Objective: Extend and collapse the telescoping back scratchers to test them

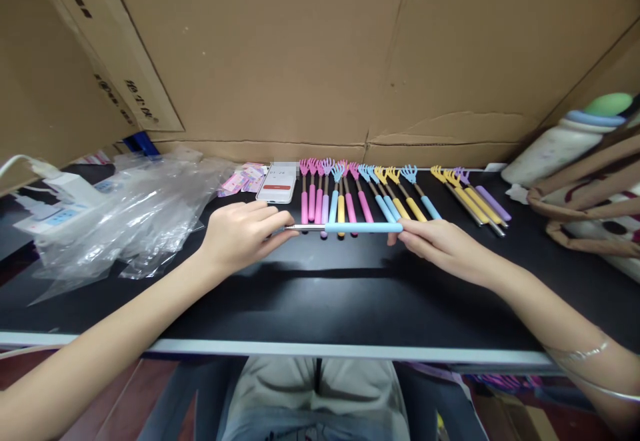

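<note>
A back scratcher with a light blue handle [364, 227] is stretched level between my two hands, above the black table. My left hand [245, 229] pinches its metal rod end; the claw head there is mostly hidden by the fingers. At the opposite end, my right hand [440, 244] is closed on the tip of the blue handle. Just beyond it lies a row of several back scratchers [347, 191] with pink, purple, blue and yellow handles, claws pointing to the back. Further right rest several yellow and purple back scratchers [473, 198], some with bare metal rods showing.
Clear plastic bags [160, 208] are heaped at the left beside a white power strip [63, 211]. A phone [277, 182] and printed cards [243, 179] lie at the back. A bottle [560, 144] and brown bag [590, 194] stand at the right. Cardboard [280, 54] walls the back.
</note>
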Available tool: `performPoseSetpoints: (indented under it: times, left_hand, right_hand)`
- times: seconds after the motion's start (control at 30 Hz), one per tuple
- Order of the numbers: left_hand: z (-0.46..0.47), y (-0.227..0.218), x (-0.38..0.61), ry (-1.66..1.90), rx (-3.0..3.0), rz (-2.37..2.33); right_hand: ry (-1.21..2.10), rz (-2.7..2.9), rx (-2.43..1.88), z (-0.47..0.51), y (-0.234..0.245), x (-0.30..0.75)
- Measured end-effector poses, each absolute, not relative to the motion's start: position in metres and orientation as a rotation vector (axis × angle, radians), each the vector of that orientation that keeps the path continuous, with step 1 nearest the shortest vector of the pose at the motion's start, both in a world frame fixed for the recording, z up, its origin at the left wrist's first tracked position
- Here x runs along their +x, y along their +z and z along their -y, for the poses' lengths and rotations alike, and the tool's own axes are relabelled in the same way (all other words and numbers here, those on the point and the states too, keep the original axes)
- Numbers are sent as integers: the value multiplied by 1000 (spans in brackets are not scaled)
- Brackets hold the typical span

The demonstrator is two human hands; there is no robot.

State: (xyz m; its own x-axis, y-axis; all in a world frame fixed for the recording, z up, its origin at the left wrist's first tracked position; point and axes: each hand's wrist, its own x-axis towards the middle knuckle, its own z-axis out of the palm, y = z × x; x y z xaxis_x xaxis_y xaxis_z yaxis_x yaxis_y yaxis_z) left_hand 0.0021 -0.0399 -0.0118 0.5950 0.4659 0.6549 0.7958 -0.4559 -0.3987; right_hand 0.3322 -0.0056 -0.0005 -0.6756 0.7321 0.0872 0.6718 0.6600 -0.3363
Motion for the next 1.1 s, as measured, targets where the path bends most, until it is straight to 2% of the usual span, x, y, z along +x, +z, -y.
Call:
performPoseSetpoints:
  times: [0.17, 0.43, 1.1]
  left_hand:
    - [39, -13, 2, -613, -2175, 979]
    - [37, -19, 1, -580, -2258, 929]
    - [41, -24, 2, -647, -2219, 804]
  right_hand:
    - [296, 2663, -1153, 7, 0, 332]
    - [357, 2700, -1143, 10, -3, 328]
    - [835, 2653, -945, 10, -9, 327]
